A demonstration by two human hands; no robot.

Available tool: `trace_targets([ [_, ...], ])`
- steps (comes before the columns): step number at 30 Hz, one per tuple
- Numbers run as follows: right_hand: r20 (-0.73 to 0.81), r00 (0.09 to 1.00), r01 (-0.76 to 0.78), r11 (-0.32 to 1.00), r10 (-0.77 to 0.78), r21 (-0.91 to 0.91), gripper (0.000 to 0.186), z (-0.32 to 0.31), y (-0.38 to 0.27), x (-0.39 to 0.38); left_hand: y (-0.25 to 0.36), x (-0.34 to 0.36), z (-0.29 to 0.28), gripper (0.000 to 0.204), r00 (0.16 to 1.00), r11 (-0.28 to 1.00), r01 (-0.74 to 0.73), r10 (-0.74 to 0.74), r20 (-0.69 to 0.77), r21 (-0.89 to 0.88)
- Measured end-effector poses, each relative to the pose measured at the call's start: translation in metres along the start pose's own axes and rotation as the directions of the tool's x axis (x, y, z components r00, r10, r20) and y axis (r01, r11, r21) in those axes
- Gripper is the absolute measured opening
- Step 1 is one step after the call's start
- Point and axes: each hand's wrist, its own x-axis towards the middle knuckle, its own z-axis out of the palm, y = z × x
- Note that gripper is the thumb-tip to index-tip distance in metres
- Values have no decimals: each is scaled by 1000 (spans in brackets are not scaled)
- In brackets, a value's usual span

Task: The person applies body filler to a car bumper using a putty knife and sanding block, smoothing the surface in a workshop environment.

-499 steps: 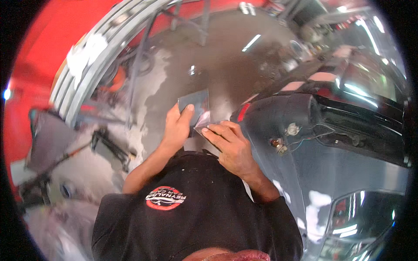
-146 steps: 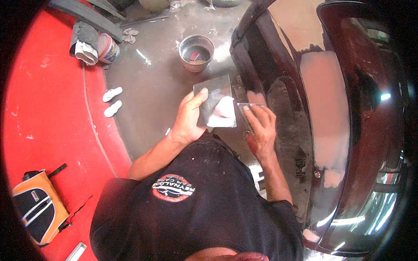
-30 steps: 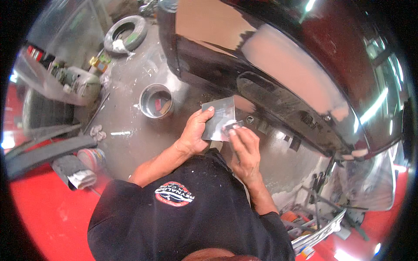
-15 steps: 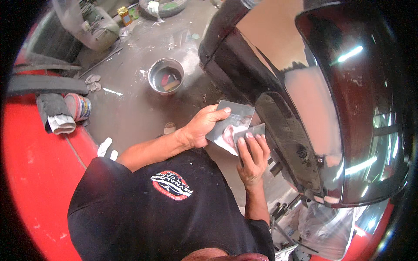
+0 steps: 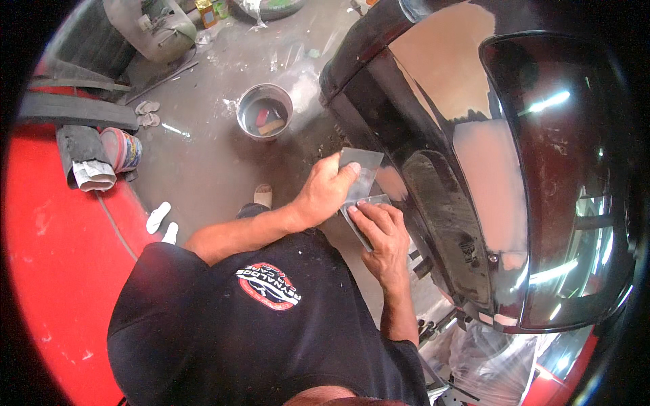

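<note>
My left hand (image 5: 323,184) grips a thin, flat grey plate (image 5: 366,162), its thumb lying on top. In my right hand (image 5: 381,233) is a second thin grey plate (image 5: 380,199), with the fingers spread over its face. This one sits against or just below the lower edge of the first; whether they touch I cannot tell. No paste shows clearly on either plate now. Both hands are in front of my chest, beside a dark car body (image 5: 379,111) that has a long pinkish-beige patch (image 5: 493,183) of smoothed filler.
On the floor ahead stands a bucket (image 5: 288,111) with a few pieces inside. A red car panel (image 5: 61,271) runs along the left, bearing a small tub (image 5: 123,150) and a rolled sheet (image 5: 80,155). White slippers (image 5: 158,216) lie near it. Clear plastic sheeting (image 5: 491,362) hangs lower right.
The pinkish-white paste that showed between the plates is no longer visible. My right hand's plate has moved slightly left and tilted. The left hand's plate has shifted a little right and up.
</note>
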Motion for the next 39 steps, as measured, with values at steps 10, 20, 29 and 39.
trace_targets([
  [10, -286, 953, 136, 984, -98, 115, 52, -6, -20, 7, 3, 6, -5, 31, 955, 771, 294, -252, 154, -564],
  [20, -390, 921, -63, 986, -2, -153, 57, -4, 15, 6, 30, 12, -31, 32, 986, 686, 165, -95, 137, -709],
  [29, -252, 966, -6, 967, -61, -257, 47, -8, -29, 28, 44, 2, -33, 31, 986, 942, -165, 157, -50, -294],
  [39, -194, 981, 12, 1000, -10, 6, 49, 18, -33, 19, 42, 20, -49, 24, 984, 925, -85, 19, -179, -370],
])
